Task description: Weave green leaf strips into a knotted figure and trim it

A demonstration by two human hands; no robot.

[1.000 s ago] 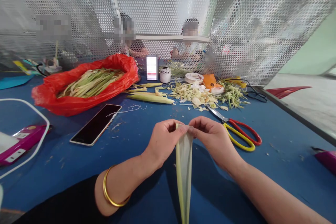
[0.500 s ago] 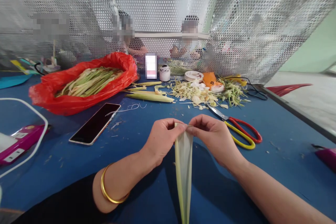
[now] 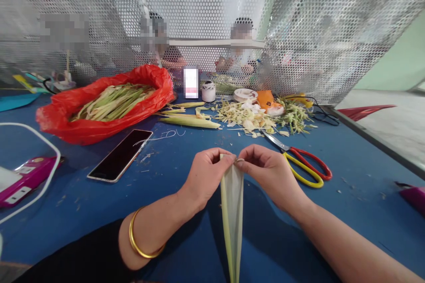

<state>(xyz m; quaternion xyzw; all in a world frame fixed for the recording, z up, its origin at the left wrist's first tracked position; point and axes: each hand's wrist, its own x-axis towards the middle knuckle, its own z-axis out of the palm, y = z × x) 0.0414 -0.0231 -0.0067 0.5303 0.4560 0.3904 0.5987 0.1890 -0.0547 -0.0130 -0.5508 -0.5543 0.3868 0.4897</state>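
Between my two hands hangs a long pale green leaf strip [image 3: 235, 212], like a corn husk, folded along its edges and running down past the bottom of the view. My left hand [image 3: 209, 172] pinches its top left edge between thumb and fingers. At the top right edge, my right hand [image 3: 265, 170] grips it the same way, the fingertips of both hands almost touching. Just beyond my right hand lie scissors [image 3: 303, 163] with one red and one yellow handle, blades slightly apart.
A red plastic bag [image 3: 99, 128] of leaf strips sits back left, near a phone [image 3: 121, 157] and a magenta power strip [image 3: 28, 181]. Leaf scraps [image 3: 245, 117], a tape roll [image 3: 245, 94] and a thread spool [image 3: 208, 92] stand before a perforated screen [image 3: 206, 4]. Two people sit behind it.
Almost nothing differs. My fingertips have shifted very slightly at the top of the leaf strip, and both hands keep their pinch.
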